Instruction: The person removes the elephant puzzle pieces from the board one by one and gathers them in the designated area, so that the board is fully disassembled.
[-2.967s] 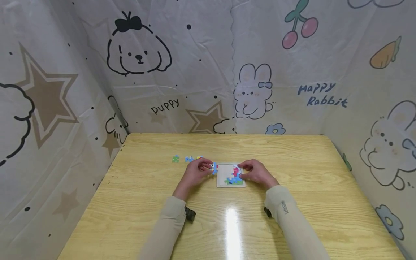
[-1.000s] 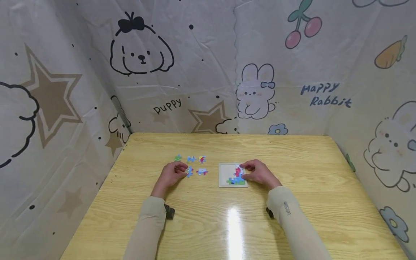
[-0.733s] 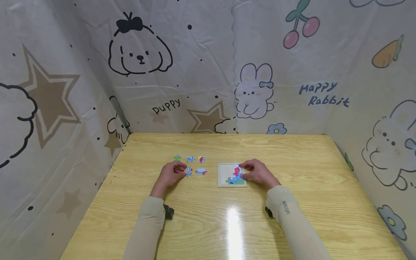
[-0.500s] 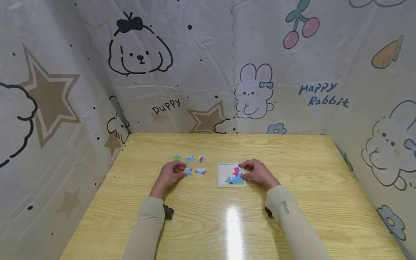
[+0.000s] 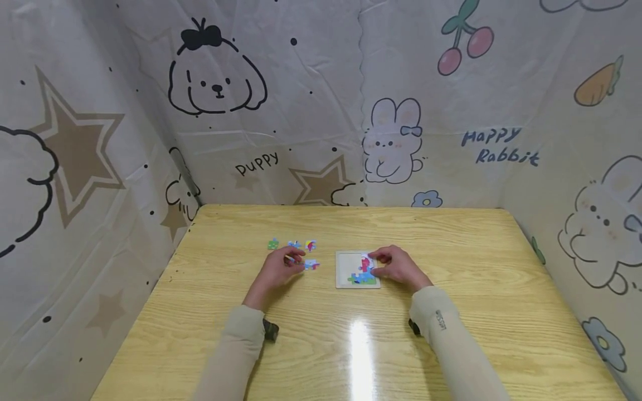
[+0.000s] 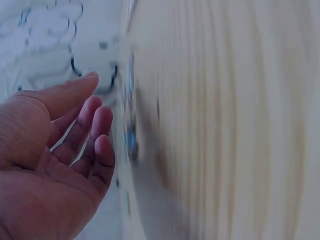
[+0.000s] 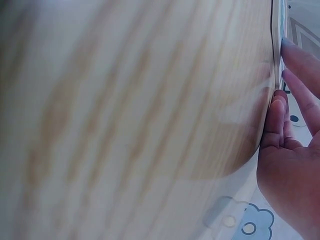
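My left hand (image 5: pixel 278 268) hovers over the loose jigsaw pieces, fingers loosely bent and thumb apart. In the left wrist view, no piece shows between the thumb and fingers of that hand (image 6: pixel 65 145). Near its fingertips lies a pale blue and red jigsaw piece (image 5: pixel 311 264); another piece beneath the hand is mostly hidden. My right hand (image 5: pixel 399 267) rests its thumb and fingertips at the right side of a square puzzle tray (image 5: pixel 345 264). Joined blue, green and red pieces (image 5: pixel 363 278) fill the tray's right and lower part. The right wrist view shows those fingers (image 7: pixel 300 95) extended along the tabletop.
Behind the left hand lie a green piece (image 5: pixel 273 244), a blue piece (image 5: pixel 293 244) and a yellow and red piece (image 5: pixel 310 245). The wooden table (image 5: pixel 451 234) meets printed curtains (image 5: pixel 321 111) at the back and sides.
My left hand carried an eyed blue piece from the tray's left side to the loose pieces and set it down. It then let go and shifted right. The right hand stays at the tray.
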`<state>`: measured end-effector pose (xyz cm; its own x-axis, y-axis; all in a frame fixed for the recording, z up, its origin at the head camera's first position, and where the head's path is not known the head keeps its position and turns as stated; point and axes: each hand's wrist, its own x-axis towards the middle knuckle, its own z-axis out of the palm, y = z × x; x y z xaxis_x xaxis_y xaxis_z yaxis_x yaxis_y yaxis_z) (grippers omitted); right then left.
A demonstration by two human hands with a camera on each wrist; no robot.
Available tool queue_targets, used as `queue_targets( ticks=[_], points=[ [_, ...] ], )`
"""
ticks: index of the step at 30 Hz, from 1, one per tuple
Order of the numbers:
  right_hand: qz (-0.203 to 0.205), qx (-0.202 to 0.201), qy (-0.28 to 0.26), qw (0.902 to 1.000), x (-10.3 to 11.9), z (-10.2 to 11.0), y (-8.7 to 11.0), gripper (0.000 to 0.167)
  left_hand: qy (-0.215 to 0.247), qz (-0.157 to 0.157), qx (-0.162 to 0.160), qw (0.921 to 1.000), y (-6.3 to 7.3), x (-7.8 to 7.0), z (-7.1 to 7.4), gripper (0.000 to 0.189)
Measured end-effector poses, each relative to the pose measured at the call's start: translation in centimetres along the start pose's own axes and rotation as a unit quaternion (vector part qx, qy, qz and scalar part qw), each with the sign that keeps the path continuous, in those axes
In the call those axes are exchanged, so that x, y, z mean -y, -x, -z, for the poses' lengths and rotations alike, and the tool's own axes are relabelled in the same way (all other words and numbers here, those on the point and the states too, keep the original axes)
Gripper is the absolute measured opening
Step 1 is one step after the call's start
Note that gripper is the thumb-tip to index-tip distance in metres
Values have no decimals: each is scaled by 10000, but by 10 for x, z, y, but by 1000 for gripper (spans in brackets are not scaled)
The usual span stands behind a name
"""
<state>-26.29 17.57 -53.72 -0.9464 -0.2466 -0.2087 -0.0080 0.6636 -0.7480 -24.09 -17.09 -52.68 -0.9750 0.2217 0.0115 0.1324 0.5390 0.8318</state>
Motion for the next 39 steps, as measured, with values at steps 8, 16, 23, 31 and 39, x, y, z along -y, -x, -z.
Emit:
queue_targets(
  ticks=[8, 16, 23, 31, 39],
  points=[
    [-23, 6, -13, 10000, 0, -1, -1, 43, 40, -394, 723, 9966, -1, -33, -53, 29],
    [54, -1, 54, 10000, 0, 0, -2, 42, -98, -420, 990, 9941, -8, -45, -87, 32],
    [113, -6, 81, 9999, 0, 0, 0, 42, -355, -353, 885, 9948, -13, -49, -94, 36],
    [135, -2, 86, 9999, 1, 1, 1, 41, -542, -354, 792, 9948, -16, -54, -101, 30],
    [186, -17, 83, 9998, 1, 1, 1, 41, -542, -262, 710, 9957, -16, -54, -103, 27]
  ],
)
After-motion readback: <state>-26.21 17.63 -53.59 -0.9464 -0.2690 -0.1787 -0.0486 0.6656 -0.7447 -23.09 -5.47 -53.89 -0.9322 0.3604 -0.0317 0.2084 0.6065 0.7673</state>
